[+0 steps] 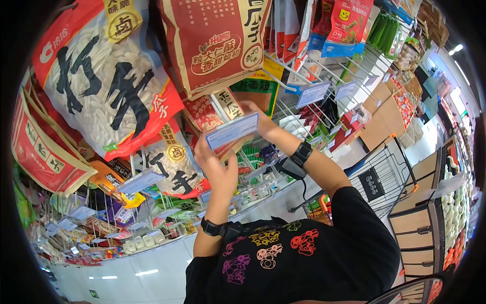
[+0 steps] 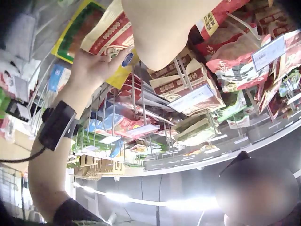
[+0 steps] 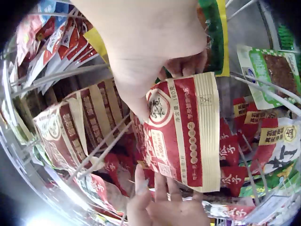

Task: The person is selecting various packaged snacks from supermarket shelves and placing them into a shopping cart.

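Behind a price tag [image 1: 232,130] in the head view is a small red-and-cream seed packet [image 1: 202,112], partly hidden. My right hand [image 3: 146,52] grips this packet [image 3: 181,134] in the right wrist view, thumb across its printed front and fingers behind. At its lower edge is my left hand [image 3: 167,209], with straight fingers reaching behind the packet and the thumb apart at the corner. The left wrist view has my right hand [image 2: 94,68] on the packet [image 2: 117,35], while my left hand [image 2: 157,33] is close to the lens.
Large seed bags [image 1: 109,81] hang at upper left in the head view. Wire hooks with tags and more packets [image 3: 70,127] surround both hands. A shopping cart [image 1: 374,182] stands at right, near wooden display bins [image 1: 415,228].
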`<state>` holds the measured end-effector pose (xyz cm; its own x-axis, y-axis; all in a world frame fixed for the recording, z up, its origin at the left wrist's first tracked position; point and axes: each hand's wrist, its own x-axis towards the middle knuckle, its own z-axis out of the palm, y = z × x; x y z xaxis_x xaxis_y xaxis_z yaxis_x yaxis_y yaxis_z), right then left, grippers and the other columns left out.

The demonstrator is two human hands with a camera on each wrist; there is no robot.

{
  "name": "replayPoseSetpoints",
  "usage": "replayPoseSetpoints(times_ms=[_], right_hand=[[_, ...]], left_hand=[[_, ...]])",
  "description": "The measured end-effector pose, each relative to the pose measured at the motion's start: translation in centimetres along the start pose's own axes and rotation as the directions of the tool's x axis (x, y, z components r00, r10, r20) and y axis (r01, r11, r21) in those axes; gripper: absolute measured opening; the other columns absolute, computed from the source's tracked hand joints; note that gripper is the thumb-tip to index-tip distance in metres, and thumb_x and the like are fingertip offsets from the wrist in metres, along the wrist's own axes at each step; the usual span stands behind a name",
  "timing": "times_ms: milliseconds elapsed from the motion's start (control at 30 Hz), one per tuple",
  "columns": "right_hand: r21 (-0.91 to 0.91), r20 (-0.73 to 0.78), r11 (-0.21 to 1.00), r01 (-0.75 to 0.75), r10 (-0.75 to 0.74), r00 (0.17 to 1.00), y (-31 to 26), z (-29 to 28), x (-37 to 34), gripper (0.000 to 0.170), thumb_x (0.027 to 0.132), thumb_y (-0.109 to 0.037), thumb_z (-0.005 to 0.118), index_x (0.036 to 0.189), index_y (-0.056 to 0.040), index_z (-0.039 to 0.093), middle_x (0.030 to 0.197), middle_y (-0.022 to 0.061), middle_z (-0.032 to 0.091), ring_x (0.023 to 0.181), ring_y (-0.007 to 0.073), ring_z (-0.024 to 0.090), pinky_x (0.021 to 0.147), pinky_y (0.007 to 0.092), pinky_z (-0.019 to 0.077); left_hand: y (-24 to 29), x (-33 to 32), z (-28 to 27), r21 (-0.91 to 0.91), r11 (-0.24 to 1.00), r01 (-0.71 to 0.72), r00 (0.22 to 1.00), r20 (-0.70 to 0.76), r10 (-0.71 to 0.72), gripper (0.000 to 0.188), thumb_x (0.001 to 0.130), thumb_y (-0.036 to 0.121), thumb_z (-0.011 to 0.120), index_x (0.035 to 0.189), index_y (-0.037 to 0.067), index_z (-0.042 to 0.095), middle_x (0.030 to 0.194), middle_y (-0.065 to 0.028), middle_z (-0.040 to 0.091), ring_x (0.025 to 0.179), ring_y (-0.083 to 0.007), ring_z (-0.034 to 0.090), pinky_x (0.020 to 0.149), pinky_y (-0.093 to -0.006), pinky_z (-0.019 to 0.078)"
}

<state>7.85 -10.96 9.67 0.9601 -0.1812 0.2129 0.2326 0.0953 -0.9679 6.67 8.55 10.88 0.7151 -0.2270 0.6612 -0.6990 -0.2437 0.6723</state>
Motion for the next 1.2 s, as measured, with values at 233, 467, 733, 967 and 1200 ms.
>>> replayPoseSetpoints(times_ms=[233,467,733,967,1200], right_hand=[[0.17,0.184,0.967,-0.189,0.157,0.97,-3.7,-0.5,-2.6,0.047,0.079,-0.01,0.059,0.12,-0.0007,0.037,0.11,0.0088,0.051,0.098,0.0126,0.051,0.083,0.027,0.0428],[0.007,0.243,0.986,-0.167,0.16,0.957,-4.9,0.2,-4.2,0.051,0.075,-0.003,0.054,0.123,-0.0018,0.037,0.116,0.0069,0.049,0.106,0.0124,0.046,0.088,0.027,0.0374],[-0.156,0.158,0.987,-0.035,0.06,0.986,-4.5,1.7,-7.3,0.051,0.073,-0.01,0.063,0.117,-0.0011,0.04,0.098,0.0083,0.056,0.082,0.0125,0.056,0.066,0.0249,0.0468],[-0.421,0.199,0.883,0.208,-0.133,0.971,-5.4,3.6,-11.3,0.071,0.068,-0.006,0.065,0.13,-0.0034,0.028,0.12,0.0136,0.041,0.106,0.0214,0.045,0.079,0.0286,0.0443],[-0.566,0.155,0.717,0.407,-0.393,0.907,-2.3,3.8,-13.5,0.078,0.066,-0.011,0.064,0.131,-0.0018,0.023,0.129,0.0189,0.032,0.116,0.0341,0.036,0.095,0.0382,0.0329]], left_hand=[[-1.0,-1.2,0.5,-0.251,0.968,-0.009,1.0,0.013,0.013,0.065,0.067,0.003,0.059,0.124,-0.002,0.029,0.12,-0.0212,0.035,0.11,-0.0355,0.034,0.093,-0.0424,0.0275],[-2.0,-1.8,0.6,-0.265,0.964,0.0,1.0,-0.014,-0.004,0.063,0.067,0.004,0.061,0.122,-0.003,0.031,0.12,-0.0211,0.036,0.112,-0.0355,0.035,0.093,-0.0412,0.028],[-2.8,-2.6,1.1,-0.371,0.923,0.107,0.992,0.095,-0.077,0.059,0.078,0.005,0.053,0.129,0.002,0.024,0.123,-0.0135,0.03,0.112,-0.0222,0.037,0.092,-0.0329,0.0364],[-2.6,-1.5,1.9,-0.779,0.432,0.455,0.891,0.4,-0.216,0.074,0.077,0.027,0.058,0.134,0.009,0.015,0.132,-0.0108,0.029,0.121,-0.0246,0.033,0.098,-0.0374,0.0311],[-3.7,-1.6,2.1,-0.739,0.221,0.636,0.77,0.593,-0.234,0.071,0.07,0.022,0.057,0.13,0.005,0.024,0.123,-0.0146,0.04,0.112,-0.0282,0.043,0.096,-0.0401,0.0344]])
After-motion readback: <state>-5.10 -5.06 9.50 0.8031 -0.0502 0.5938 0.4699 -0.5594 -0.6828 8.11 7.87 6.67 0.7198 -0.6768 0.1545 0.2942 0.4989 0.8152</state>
